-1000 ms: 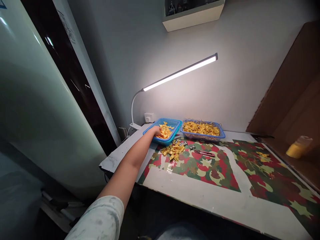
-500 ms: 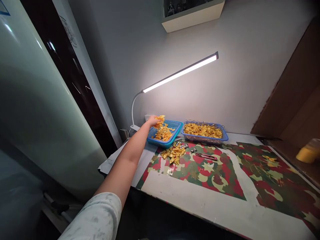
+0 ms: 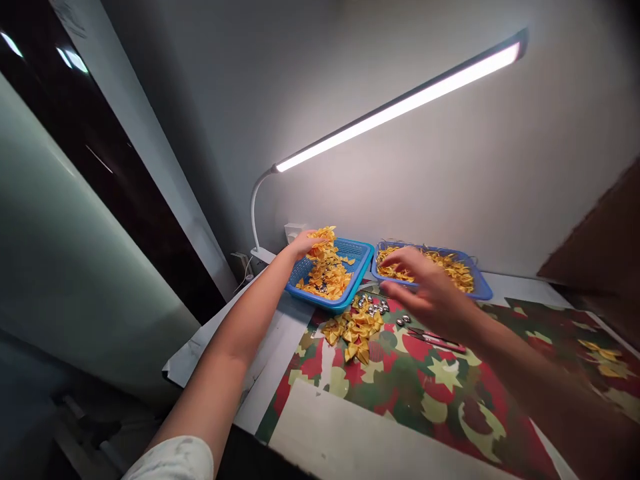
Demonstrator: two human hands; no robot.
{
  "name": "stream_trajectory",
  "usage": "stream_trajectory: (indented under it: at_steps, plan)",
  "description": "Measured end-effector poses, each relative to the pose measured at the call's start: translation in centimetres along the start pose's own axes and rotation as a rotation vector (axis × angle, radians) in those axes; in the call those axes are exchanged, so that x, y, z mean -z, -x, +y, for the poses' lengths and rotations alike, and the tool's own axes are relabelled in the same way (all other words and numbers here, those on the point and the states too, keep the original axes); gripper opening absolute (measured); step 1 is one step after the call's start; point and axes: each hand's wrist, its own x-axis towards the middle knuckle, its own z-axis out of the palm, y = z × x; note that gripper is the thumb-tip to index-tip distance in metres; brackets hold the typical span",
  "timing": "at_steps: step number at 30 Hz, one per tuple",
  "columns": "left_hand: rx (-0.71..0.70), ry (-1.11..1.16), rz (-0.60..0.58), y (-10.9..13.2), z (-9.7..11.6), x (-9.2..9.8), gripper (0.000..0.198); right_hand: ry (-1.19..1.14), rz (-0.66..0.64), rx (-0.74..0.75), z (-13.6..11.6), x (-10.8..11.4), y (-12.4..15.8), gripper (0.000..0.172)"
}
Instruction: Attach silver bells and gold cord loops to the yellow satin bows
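Right hand (image 3: pixel 433 297) newly in view; left hand (image 3: pixel 303 243) with yellow pieces (image 3: pixel 323 235) above blue basket (image 3: pixel 362 270)

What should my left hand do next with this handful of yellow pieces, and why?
Probably bring it to the pile on the mat: the left hand holds yellow pieces above the blue basket, and that pile lies just in front.

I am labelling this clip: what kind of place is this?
Probably a small craft workbench: a strip lamp, blue baskets of yellow folded pieces, and snips on a patterned mat.
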Motion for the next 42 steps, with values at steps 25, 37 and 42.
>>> stream_trajectory:
  at_steps: [25,37,42]
  plan:
    - [-0.149,0.241,-0.251,-3.0,-0.6,2.6,0.019,0.174,-0.570,0.060,10.0,-12.9,-18.8,0.037]
    - [-0.039,0.374,-0.293,-3.5,-1.6,3.0,0.018,-0.817,-0.756,-0.671,8.1,-17.7,-18.5,0.014]
    - [-0.082,0.022,-0.442,-3.5,-2.1,3.7,0.025,-0.822,-0.662,-0.771,11.0,-17.4,-19.7,0.006]
